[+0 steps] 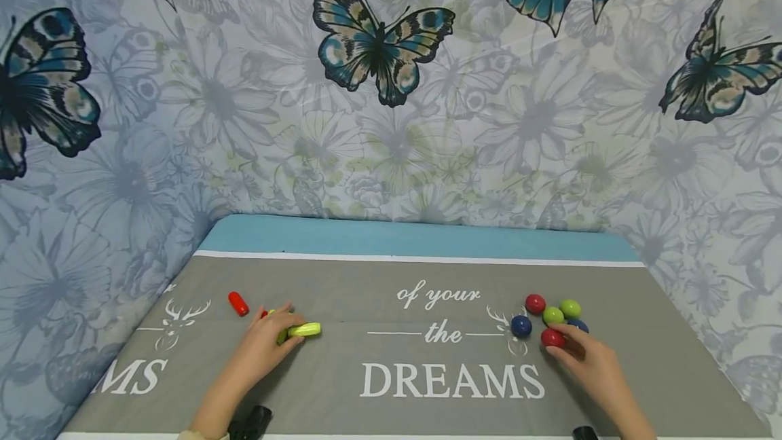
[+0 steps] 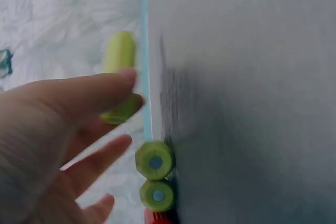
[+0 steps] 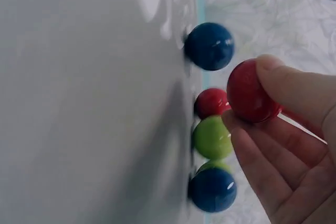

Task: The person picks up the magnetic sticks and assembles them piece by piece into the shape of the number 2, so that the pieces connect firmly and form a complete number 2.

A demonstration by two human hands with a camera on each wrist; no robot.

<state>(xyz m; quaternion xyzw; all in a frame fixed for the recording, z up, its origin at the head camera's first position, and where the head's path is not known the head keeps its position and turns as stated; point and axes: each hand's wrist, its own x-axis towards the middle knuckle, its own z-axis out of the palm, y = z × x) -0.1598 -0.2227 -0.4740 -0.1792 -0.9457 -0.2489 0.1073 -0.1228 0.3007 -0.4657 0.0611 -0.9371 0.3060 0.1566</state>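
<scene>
My left hand (image 1: 267, 339) pinches a short yellow-green marker-like stick (image 1: 305, 329) between thumb and finger, held above the mat in the left wrist view. Below that hand lie two more green sticks, their faceted ends (image 2: 154, 162) facing the left wrist camera, and a red piece (image 2: 160, 217). My right hand (image 1: 589, 365) pinches a glossy red ball (image 3: 251, 92) with thumb and fingers, lifted off the mat. Near it rest a blue ball (image 1: 521, 326), another red ball (image 1: 535, 303), two green balls (image 1: 571, 309) and a second blue ball (image 3: 213, 190), partly hidden by my hand in the head view.
A red stick (image 1: 238, 303) lies beyond my left hand. Everything rests on a grey mat (image 1: 342, 290) with white lettering and a blue far edge (image 1: 421, 240). Behind it hangs a butterfly-printed cloth (image 1: 391, 155). Dark objects (image 1: 256, 421) show near both wrists.
</scene>
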